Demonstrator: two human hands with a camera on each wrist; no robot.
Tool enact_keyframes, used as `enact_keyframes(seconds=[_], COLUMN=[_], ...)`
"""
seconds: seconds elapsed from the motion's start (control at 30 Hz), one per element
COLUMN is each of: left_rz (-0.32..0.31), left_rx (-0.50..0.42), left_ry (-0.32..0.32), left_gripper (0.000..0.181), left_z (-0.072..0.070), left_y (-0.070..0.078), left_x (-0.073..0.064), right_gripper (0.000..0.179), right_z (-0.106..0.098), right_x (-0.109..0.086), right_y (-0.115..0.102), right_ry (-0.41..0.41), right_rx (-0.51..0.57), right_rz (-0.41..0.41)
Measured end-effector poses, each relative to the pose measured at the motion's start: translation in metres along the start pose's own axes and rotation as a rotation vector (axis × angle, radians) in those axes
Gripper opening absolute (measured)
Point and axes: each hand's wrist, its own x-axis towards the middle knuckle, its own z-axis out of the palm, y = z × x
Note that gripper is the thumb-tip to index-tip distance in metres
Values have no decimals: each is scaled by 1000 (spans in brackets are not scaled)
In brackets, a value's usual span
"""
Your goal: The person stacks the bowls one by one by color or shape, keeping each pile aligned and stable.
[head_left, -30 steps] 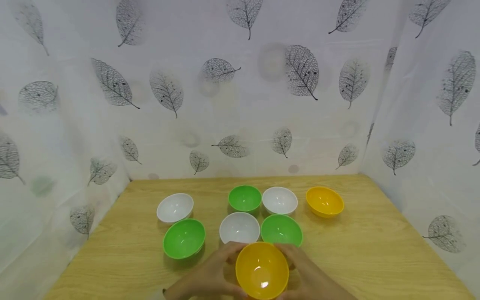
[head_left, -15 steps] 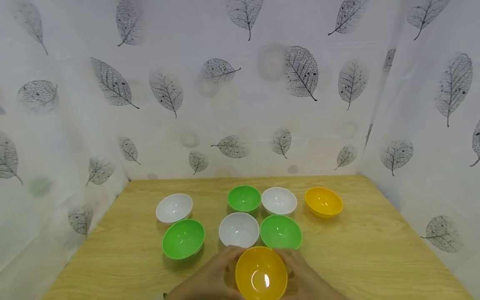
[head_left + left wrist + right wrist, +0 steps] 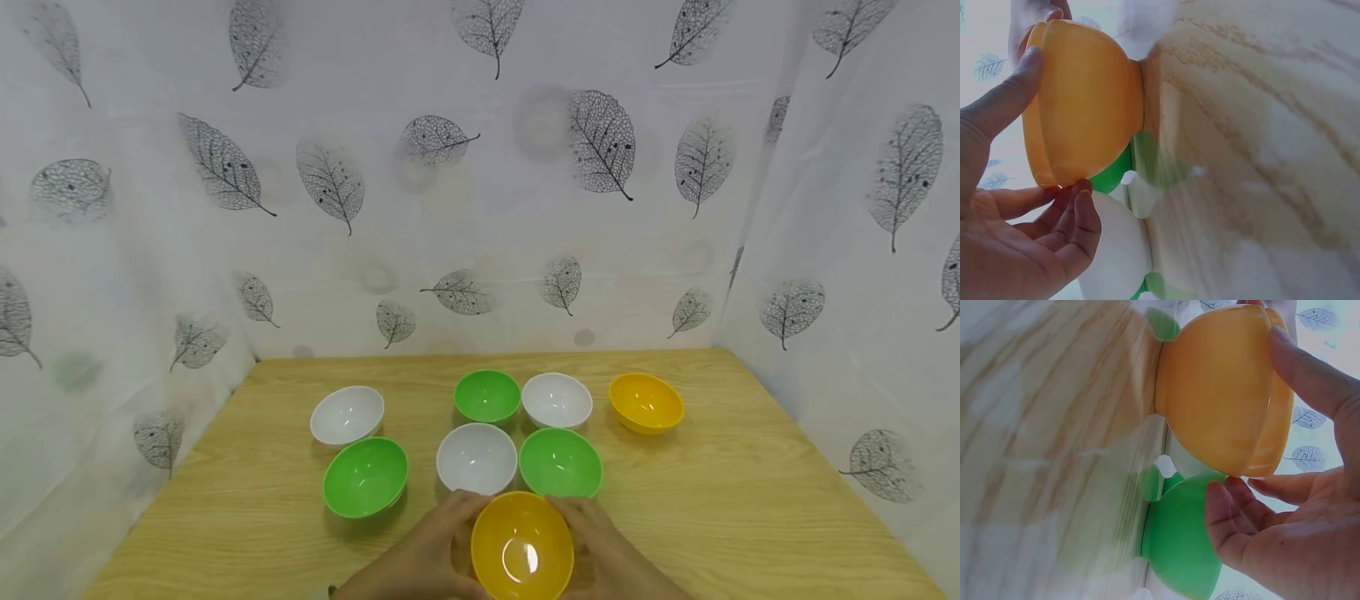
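A glossy yellow bowl [image 3: 522, 546] stands upright at the near middle of the table, held from both sides. Two rim edges show on its side in the wrist views, as of two bowls nested together. My left hand [image 3: 423, 546] holds its left side, with the thumb [image 3: 1019, 84] near the rim and fingertips touching the far side. On the right side my right hand [image 3: 611, 546] holds it likewise, thumb [image 3: 1300, 365] at the rim. The bowl's base meets the tabletop in both wrist views. Just behind it are a white bowl [image 3: 477, 458] and a green bowl [image 3: 561, 462].
Farther back stand a green bowl [image 3: 487, 396], a white bowl [image 3: 557, 401] and a yellow bowl [image 3: 646, 403]. At the left are a white bowl [image 3: 347, 415] and a green bowl [image 3: 366, 477]. A leaf-patterned curtain [image 3: 480, 208] surrounds the wooden table [image 3: 720, 500].
Both hands and the yellow bowl came slightly lower in the head view during the first half second, then stayed nearly still. The other bowls keep their places.
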Motion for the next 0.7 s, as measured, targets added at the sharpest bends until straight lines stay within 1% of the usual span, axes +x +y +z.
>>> enact_keyframes(seconds=[0.13, 0.27, 0.33, 0.57, 0.7], left_rz=[21, 5, 10, 9, 19], left_rx=[27, 18, 30, 45, 88], left_ry=[2, 0, 3, 7, 8], left_gripper=[85, 84, 84, 84, 86], left_z=[0, 0, 0, 1, 1], left_y=[1, 1, 1, 5, 6], left_x=[1, 2, 2, 2, 2], right_gripper=[98, 96, 96, 100, 99], right_z=[-1, -1, -1, -4, -3], right_x=[0, 0, 0, 2, 1], right_y=[-1, -1, -1, 0, 0], right_ry=[4, -1, -8, -20, -29], right_rx=[0, 21, 38, 30, 50], right_rz=[8, 12, 17, 5, 10])
